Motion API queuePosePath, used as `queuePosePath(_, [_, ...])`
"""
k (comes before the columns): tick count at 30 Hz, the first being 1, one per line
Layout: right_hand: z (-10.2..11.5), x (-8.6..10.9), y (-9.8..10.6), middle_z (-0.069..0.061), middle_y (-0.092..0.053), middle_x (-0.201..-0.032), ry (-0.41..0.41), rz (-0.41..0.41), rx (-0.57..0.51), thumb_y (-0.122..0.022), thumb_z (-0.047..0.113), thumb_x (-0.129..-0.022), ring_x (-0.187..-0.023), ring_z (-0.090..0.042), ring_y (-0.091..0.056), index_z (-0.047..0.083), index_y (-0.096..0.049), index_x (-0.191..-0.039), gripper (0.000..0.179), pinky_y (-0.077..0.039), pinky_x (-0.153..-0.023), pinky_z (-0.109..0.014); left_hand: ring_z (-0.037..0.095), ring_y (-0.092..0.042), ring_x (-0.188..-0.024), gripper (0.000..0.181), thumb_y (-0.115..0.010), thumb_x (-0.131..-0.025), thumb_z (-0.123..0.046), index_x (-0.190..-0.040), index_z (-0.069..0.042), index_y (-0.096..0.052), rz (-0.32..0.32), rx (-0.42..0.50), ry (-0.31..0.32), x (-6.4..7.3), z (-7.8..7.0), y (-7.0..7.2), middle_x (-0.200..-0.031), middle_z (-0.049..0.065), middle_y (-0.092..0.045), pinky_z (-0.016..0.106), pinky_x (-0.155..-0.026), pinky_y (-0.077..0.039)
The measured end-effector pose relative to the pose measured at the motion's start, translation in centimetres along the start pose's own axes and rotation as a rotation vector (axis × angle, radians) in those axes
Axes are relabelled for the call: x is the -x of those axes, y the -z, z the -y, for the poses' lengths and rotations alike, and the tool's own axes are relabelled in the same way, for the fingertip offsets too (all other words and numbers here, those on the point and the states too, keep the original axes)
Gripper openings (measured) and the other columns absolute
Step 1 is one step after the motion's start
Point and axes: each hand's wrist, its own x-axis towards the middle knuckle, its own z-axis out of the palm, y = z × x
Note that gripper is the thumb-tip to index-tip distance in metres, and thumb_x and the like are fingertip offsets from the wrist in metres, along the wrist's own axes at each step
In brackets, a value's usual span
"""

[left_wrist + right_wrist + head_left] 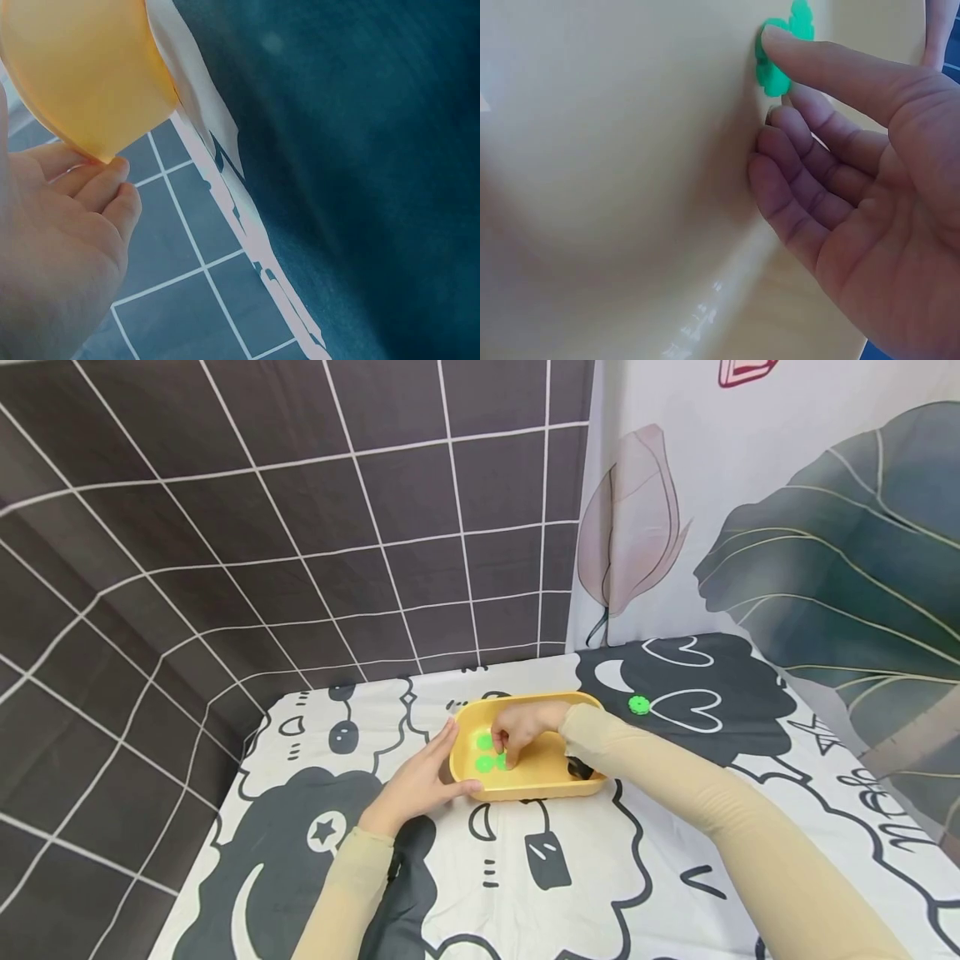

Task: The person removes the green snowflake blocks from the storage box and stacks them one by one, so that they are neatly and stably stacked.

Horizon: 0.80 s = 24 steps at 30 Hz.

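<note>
A yellow plastic basin (540, 789) sits on the patterned cloth. My left hand (416, 785) holds its left end, thumb at the front rim; in the left wrist view, the fingers (112, 184) bend against the rim. Inside the basin, my right hand (521, 727) reaches down and pinches a green notched plastic disc (774, 75) between thumb and finger, close over the basin floor. Its other fingers curl below in the right wrist view. Two more green discs, one farther back (484, 741) and one in front (484, 763), lie at the basin's left end.
Another green disc (639, 705) lies on the cloth (540, 902) beyond the basin's right end. A small black object (579, 768) shows below the right sleeve. Dark gridded fabric (390, 527) hangs at the back and left, and a flower-print curtain (675, 527) at the back right.
</note>
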Motion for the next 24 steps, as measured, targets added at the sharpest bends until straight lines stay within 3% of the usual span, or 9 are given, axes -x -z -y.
queuePosePath(24, [-0.40,0.39,0.23,0.003,-0.062,-0.078,0.062,-0.033,-0.054,-0.082,0.003,-0.080,-0.070,-0.008,-0.052,0.009,-0.070,-0.089,0.016,-0.045,-0.067,-0.018,0.022,-0.025,-0.150,0.111,-0.068,-0.080,-0.073,-0.161,-0.013,-0.020,0.003,-0.007,0.003,0.04,-0.07,-0.15,-0.167,-0.001,-0.014,0.043,-0.119,-0.029])
